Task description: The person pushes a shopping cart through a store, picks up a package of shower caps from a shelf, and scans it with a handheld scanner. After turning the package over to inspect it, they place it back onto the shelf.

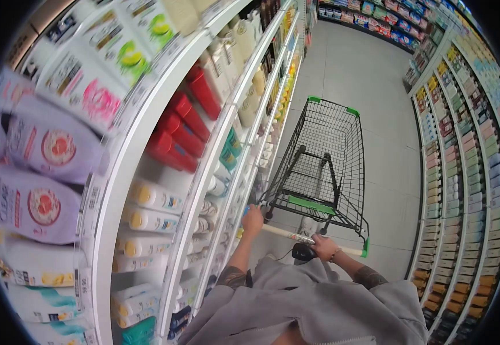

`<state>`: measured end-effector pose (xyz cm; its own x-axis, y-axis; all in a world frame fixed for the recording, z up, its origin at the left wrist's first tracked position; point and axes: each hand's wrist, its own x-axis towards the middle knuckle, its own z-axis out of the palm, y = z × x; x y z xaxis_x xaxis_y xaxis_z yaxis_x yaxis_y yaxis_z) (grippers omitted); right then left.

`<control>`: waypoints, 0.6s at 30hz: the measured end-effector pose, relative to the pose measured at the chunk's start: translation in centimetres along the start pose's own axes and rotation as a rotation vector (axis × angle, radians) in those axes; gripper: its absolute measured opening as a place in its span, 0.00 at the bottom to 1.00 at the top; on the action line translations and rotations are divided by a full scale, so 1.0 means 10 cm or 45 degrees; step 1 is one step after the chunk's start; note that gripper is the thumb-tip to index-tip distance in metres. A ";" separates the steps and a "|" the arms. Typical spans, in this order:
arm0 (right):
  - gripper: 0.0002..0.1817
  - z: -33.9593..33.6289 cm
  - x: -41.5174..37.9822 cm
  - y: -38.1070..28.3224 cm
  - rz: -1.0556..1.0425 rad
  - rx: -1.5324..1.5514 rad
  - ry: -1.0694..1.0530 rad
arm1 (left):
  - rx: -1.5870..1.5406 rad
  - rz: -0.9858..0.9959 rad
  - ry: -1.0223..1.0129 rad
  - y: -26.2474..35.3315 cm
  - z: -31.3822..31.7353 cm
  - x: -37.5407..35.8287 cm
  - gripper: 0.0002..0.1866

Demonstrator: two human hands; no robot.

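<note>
A wire shopping cart (pixel 331 135) with green corner pieces stands ahead of me; its basket shows bare mesh and a folded child-seat frame. My left hand (pixel 252 219) is closed round the left end of the pale cart handle (pixel 281 232). A small bit of blue shows beside that hand, too small to name. Right of the handle's middle, my right hand (pixel 325 247) is wrapped round the same bar. Just below the bar, near my right hand, is a black object (pixel 303 251) whose kind I cannot make out.
Close on my left runs a shelf (pixel 112 201) of shampoo bottles (pixel 46 204), red bottles (pixel 172 141) and white bottles (pixel 157 195). Another stocked shelf (pixel 463 190) lines the right side. Grey floor (pixel 371 69) leads to a far shelf of colourful packs (pixel 376 20).
</note>
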<state>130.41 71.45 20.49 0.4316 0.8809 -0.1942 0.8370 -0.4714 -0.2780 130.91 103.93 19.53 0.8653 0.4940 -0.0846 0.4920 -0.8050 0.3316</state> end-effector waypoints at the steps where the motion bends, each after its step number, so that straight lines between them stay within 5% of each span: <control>1: 0.16 -0.05 -0.02 0.06 -0.001 0.022 0.018 | -0.012 -0.007 -0.026 0.04 0.04 0.04 0.18; 18: 0.11 -0.74 0.07 1.62 -0.133 0.010 0.150 | -0.110 -0.049 -0.020 1.07 0.26 0.85 0.19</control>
<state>146.73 64.71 22.78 0.3791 0.9239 -0.0524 0.8768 -0.3768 -0.2987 143.79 98.68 19.95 0.8476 0.5184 -0.1130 0.5154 -0.7537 0.4078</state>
